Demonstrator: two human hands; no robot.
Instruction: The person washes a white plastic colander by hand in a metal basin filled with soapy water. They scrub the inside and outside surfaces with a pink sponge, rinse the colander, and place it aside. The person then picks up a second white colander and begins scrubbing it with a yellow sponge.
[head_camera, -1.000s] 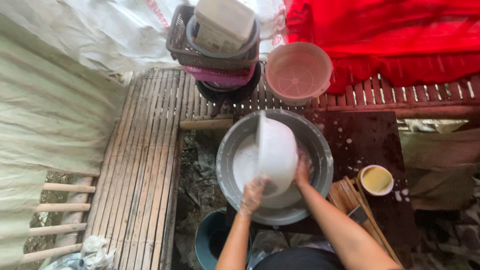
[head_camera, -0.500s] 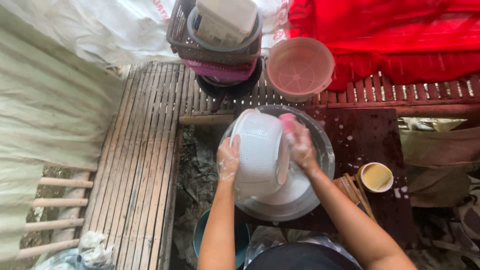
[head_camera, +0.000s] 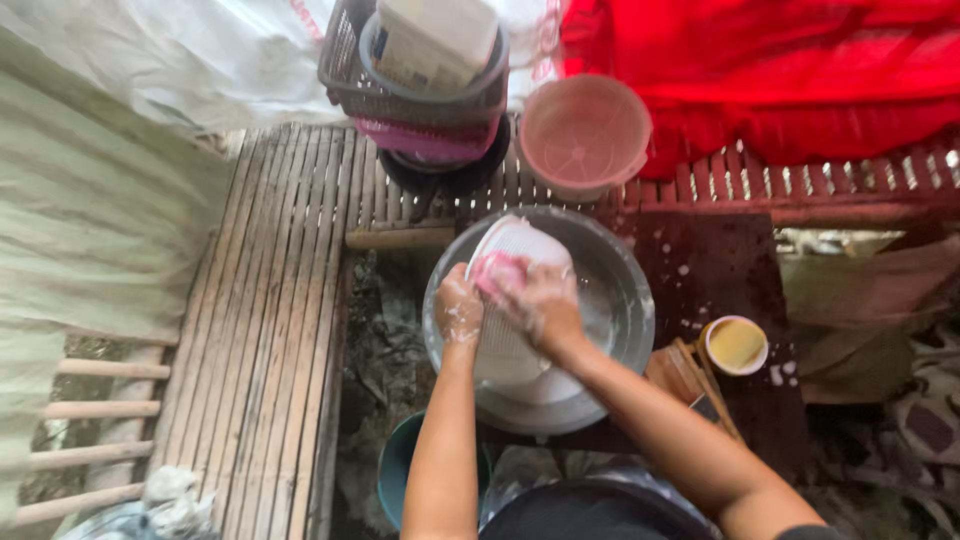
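Note:
A white plastic container (head_camera: 512, 330) with ribbed sides is held tilted over a large metal basin (head_camera: 625, 300) of soapy water. My left hand (head_camera: 458, 310), covered in suds, grips its left side. My right hand (head_camera: 540, 300) presses a pink sponge (head_camera: 497, 270) against the container's upper part. Both hands are wet and foamy.
A pink plastic bucket (head_camera: 585, 135) stands behind the basin. A stack of baskets and tubs (head_camera: 425, 85) sits at the back on a bamboo slat platform (head_camera: 270, 320). A small cup of yellow paste (head_camera: 735, 345) is at the right, a teal bucket (head_camera: 400, 470) below, red cloth (head_camera: 760, 70) behind.
The white container has been turned and lifted from lying in the basin. My right hand moved from its edge onto its upper side with the pink sponge.

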